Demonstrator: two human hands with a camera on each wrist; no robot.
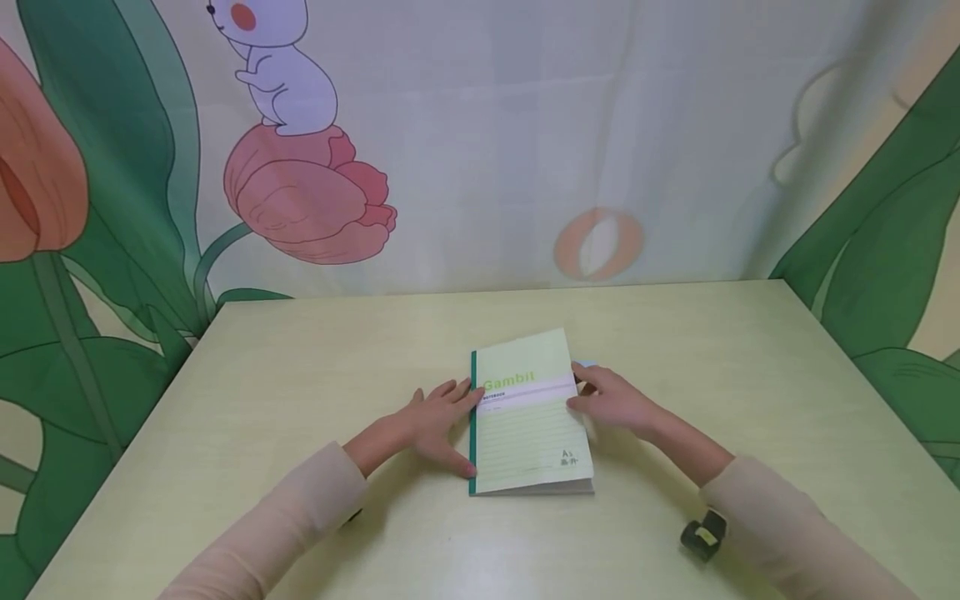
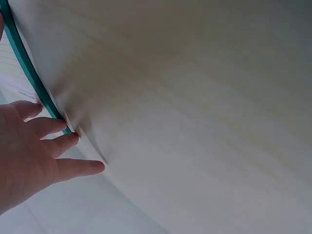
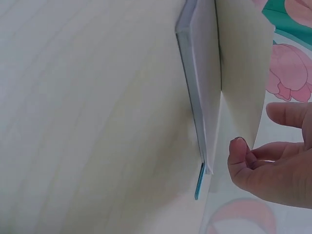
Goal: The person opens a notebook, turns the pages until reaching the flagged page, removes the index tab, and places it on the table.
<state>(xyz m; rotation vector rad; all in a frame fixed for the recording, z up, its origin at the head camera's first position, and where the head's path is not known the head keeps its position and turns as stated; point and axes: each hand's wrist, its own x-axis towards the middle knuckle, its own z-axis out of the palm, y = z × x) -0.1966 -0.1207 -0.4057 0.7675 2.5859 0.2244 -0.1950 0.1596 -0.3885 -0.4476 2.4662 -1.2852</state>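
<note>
A notebook (image 1: pixel 528 433) with a pale green "Gambit" front cover and a dark green spine lies on the table, its front cover partly raised. Spread along the spine, my left hand (image 1: pixel 441 421) touches it with straight fingers and thumb. My right hand (image 1: pixel 618 400) holds the cover's free edge, thumb on the outer side and curled fingers on the inner side. From the right wrist, the lifted cover (image 3: pixel 243 63) stands away from the page block (image 3: pixel 202 87). The exact finger contact is partly hidden there. A thin blue strip (image 3: pixel 199 181) sticks out at the notebook's far end.
The pale wood-patterned table (image 1: pixel 300 358) extends around the notebook. Behind it hangs a light cloth (image 1: pixel 487 167) printed with flowers and an animal. A small black object (image 1: pixel 703 535) shows beside the right sleeve.
</note>
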